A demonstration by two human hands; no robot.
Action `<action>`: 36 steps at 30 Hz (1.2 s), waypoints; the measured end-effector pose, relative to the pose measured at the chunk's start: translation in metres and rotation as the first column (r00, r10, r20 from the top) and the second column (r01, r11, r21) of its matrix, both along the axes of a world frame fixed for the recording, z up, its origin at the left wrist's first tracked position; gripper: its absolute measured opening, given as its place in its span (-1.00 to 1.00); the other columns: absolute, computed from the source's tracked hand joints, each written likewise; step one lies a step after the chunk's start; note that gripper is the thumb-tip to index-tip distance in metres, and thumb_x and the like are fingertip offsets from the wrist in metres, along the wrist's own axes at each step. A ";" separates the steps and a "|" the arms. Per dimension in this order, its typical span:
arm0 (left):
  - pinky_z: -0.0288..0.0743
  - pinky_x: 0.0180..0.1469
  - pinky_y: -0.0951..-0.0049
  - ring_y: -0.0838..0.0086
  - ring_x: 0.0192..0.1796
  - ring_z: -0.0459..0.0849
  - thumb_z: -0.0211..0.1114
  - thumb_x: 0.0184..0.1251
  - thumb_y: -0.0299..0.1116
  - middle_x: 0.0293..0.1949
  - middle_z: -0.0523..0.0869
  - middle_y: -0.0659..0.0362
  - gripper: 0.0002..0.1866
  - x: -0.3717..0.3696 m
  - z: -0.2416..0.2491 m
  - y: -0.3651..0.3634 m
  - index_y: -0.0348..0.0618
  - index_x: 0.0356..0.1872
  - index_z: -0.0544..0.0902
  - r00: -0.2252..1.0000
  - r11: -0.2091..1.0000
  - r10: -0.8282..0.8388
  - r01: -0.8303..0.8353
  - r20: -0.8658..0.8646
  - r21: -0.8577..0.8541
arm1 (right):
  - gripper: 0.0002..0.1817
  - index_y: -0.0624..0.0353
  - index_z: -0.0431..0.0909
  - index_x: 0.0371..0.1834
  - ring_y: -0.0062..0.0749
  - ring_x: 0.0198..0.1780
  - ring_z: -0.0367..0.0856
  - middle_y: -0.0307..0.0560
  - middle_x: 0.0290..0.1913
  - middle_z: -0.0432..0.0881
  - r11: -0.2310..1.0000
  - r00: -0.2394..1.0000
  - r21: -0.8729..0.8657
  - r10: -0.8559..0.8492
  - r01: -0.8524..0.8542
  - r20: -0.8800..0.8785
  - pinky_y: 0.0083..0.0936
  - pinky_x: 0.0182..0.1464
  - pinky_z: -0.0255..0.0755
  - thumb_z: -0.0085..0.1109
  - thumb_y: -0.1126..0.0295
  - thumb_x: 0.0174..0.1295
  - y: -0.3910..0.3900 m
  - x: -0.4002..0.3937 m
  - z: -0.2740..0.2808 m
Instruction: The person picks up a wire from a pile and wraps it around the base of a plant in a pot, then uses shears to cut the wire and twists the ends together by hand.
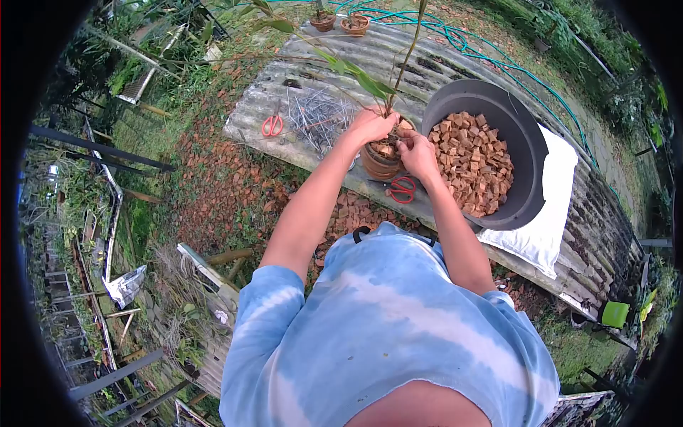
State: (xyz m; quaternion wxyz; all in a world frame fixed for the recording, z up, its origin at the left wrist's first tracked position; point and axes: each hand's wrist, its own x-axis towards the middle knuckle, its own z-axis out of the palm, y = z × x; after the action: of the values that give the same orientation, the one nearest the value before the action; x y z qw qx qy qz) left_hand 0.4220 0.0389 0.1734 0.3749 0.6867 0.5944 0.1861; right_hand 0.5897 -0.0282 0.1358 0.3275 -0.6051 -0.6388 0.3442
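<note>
Seemingly to steady the plant [390, 101], the left hand [371, 128] is curling its fingers around the stem base, the right hand [421, 156] is bending its fingers inward, grip unclear, and the clay pot [380, 166] is sitting beneath them.

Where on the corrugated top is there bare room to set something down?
Right of the white sack, and between the wires and the small pots, under overhanging leaves. It is crowded around the clay pot, where the left hand and right hand work between wires, scissors and tub.
</note>
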 end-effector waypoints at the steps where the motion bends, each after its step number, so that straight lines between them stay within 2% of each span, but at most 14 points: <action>1: 0.66 -0.25 0.35 0.46 -0.36 0.83 0.19 0.55 0.00 -0.20 0.85 0.11 -0.57 0.002 -0.002 0.000 -0.19 -0.04 0.78 1.000 1.000 -0.004 0.005 -0.026 0.015 | -0.69 0.30 0.68 0.06 -0.18 -0.11 0.79 0.07 -0.22 0.77 1.000 0.998 -0.014 -0.007 0.006 -0.067 -0.27 0.06 0.63 0.31 0.38 0.33 -0.001 0.000 -0.008; 3: 0.65 -0.25 0.32 0.45 -0.36 0.82 0.20 0.53 -0.01 -0.23 0.85 0.11 -0.57 0.006 -0.003 -0.004 -0.19 -0.01 0.78 0.997 0.999 -0.012 0.015 -0.076 0.041 | -0.71 0.32 0.65 0.10 -0.28 -0.15 0.78 0.03 -0.24 0.76 0.997 0.978 -0.080 -0.032 0.015 -0.207 -0.33 0.02 0.65 0.24 0.41 0.39 -0.004 0.002 -0.015; 6: 0.63 -0.23 0.30 0.43 -0.32 0.82 0.18 0.52 -0.03 -0.28 0.84 0.08 -0.58 0.008 -0.004 -0.007 -0.14 0.05 0.78 1.000 0.998 -0.006 0.006 -0.005 0.055 | -0.72 0.34 0.59 0.18 -0.44 -0.19 0.76 -0.03 -0.20 0.74 0.982 0.906 -0.187 -0.081 0.002 -0.416 -0.48 -0.05 0.67 0.12 0.46 0.50 -0.007 0.005 -0.015; 8: 0.63 -0.19 0.30 0.41 -0.31 0.82 0.17 0.52 -0.02 -0.30 0.83 0.06 -0.58 0.010 -0.005 -0.007 -0.09 0.08 0.78 0.997 0.996 -0.013 0.020 -0.082 0.082 | -0.72 0.35 0.54 0.23 -0.53 -0.20 0.74 -0.06 -0.16 0.73 0.976 0.831 -0.219 -0.105 -0.020 -0.546 -0.57 -0.10 0.67 0.04 0.49 0.56 -0.010 0.007 -0.019; 9: 0.63 -0.17 0.29 0.40 -0.30 0.82 0.16 0.52 -0.02 -0.30 0.83 0.05 -0.58 0.012 -0.005 -0.008 -0.06 0.10 0.78 0.993 0.995 -0.017 0.028 -0.121 0.094 | -0.71 0.35 0.53 0.25 -0.53 -0.20 0.74 -0.07 -0.14 0.72 0.972 0.830 -0.233 -0.107 -0.029 -0.548 -0.58 -0.11 0.67 0.02 0.49 0.56 -0.012 0.008 -0.016; 12: 0.62 -0.13 0.29 0.38 -0.31 0.81 0.16 0.50 -0.02 -0.32 0.83 0.03 -0.58 0.011 0.000 -0.011 -0.01 0.11 0.79 0.999 0.997 -0.033 0.035 -0.030 0.063 | -0.69 0.34 0.51 0.30 -0.54 -0.21 0.74 -0.10 -0.13 0.70 0.963 0.831 -0.265 -0.102 -0.056 -0.546 -0.61 -0.12 0.65 0.00 0.51 0.58 -0.013 0.012 -0.010; 15: 0.62 -0.12 0.28 0.37 -0.32 0.81 0.16 0.50 -0.01 -0.31 0.83 0.04 -0.58 0.012 0.001 -0.014 -0.02 0.11 0.79 0.994 0.993 -0.045 0.056 -0.102 0.104 | -0.65 0.33 0.49 0.36 -0.57 -0.19 0.72 -0.14 -0.14 0.68 0.952 0.838 -0.295 -0.093 -0.083 -0.537 -0.62 -0.10 0.64 0.01 0.50 0.58 -0.014 0.016 -0.011; 20: 0.62 -0.15 0.27 0.37 -0.34 0.81 0.17 0.51 -0.02 -0.33 0.82 0.02 -0.58 0.012 0.003 -0.013 -0.05 0.09 0.79 0.994 0.993 -0.051 0.061 -0.092 0.100 | -0.63 0.31 0.49 0.38 -0.60 -0.16 0.69 -0.18 -0.12 0.66 0.934 0.792 -0.343 -0.132 -0.102 -0.596 -0.64 -0.05 0.62 0.03 0.50 0.58 -0.018 0.016 -0.003; 23: 0.62 -0.17 0.26 0.37 -0.35 0.80 0.18 0.51 -0.02 -0.34 0.83 0.01 -0.57 0.011 -0.009 -0.010 -0.09 0.08 0.79 0.998 0.994 -0.021 0.027 -0.063 0.102 | -0.65 0.30 0.53 0.35 -0.60 -0.17 0.70 -0.18 -0.14 0.67 0.944 0.850 -0.319 -0.099 -0.084 -0.517 -0.63 -0.06 0.62 0.06 0.50 0.56 -0.020 0.014 -0.003; 26: 0.64 -0.18 0.26 0.38 -0.34 0.82 0.19 0.52 0.02 -0.29 0.84 0.02 -0.54 0.012 -0.004 -0.012 -0.15 0.08 0.77 0.997 0.996 -0.018 0.024 -0.073 0.087 | -0.67 0.27 0.60 0.27 -0.61 -0.28 0.71 -0.19 -0.30 0.71 0.982 0.903 -0.190 -0.073 -0.010 -0.424 -0.57 -0.16 0.63 0.14 0.50 0.49 -0.020 0.012 -0.013; 29: 0.65 -0.15 0.27 0.37 -0.29 0.85 0.21 0.51 0.08 -0.20 0.84 0.01 -0.48 0.009 -0.010 -0.010 -0.20 0.08 0.75 0.999 0.999 0.024 -0.022 -0.048 0.037 | -0.65 0.29 0.64 0.23 -0.63 -0.30 0.70 -0.17 -0.35 0.71 0.998 0.960 -0.053 -0.001 -0.014 -0.278 -0.52 -0.19 0.61 0.24 0.43 0.42 -0.012 0.014 -0.038; 32: 0.66 -0.12 0.28 0.35 -0.24 0.87 0.22 0.49 0.16 -0.14 0.84 -0.01 -0.41 0.007 -0.012 -0.005 -0.23 0.08 0.74 0.995 0.998 0.049 -0.052 -0.092 -0.032 | -0.63 0.30 0.66 0.16 -0.44 -0.31 0.72 -0.06 -0.35 0.72 0.999 0.984 0.035 0.037 -0.032 -0.177 -0.43 -0.18 0.60 0.33 0.42 0.31 -0.017 0.014 -0.018; 35: 0.65 -0.10 0.27 0.33 -0.23 0.87 0.22 0.46 0.21 -0.11 0.84 -0.04 -0.37 0.004 -0.001 -0.006 -0.24 0.07 0.74 0.993 0.998 0.017 -0.025 -0.119 -0.065 | -0.62 0.32 0.68 0.08 -0.17 -0.29 0.72 0.06 -0.34 0.72 0.976 0.997 0.216 -0.026 0.010 0.071 -0.29 -0.10 0.61 0.37 0.40 0.21 -0.017 0.008 -0.005; 36: 0.65 -0.09 0.27 0.32 -0.23 0.88 0.22 0.45 0.22 -0.11 0.84 -0.05 -0.37 0.005 0.004 -0.008 -0.24 0.06 0.75 0.993 0.998 -0.001 -0.007 -0.116 -0.069 | -0.62 0.32 0.68 0.06 -0.10 -0.27 0.72 0.08 -0.34 0.72 0.972 0.996 0.237 -0.030 0.008 0.086 -0.26 -0.08 0.61 0.37 0.40 0.19 -0.015 0.008 -0.008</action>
State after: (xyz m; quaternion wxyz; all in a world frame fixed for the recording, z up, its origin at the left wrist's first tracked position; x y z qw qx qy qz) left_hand 0.4267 0.0313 0.1774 0.3630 0.6820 0.6223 0.1256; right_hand 0.5973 -0.0436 0.1282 0.3716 -0.5827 -0.6834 0.2352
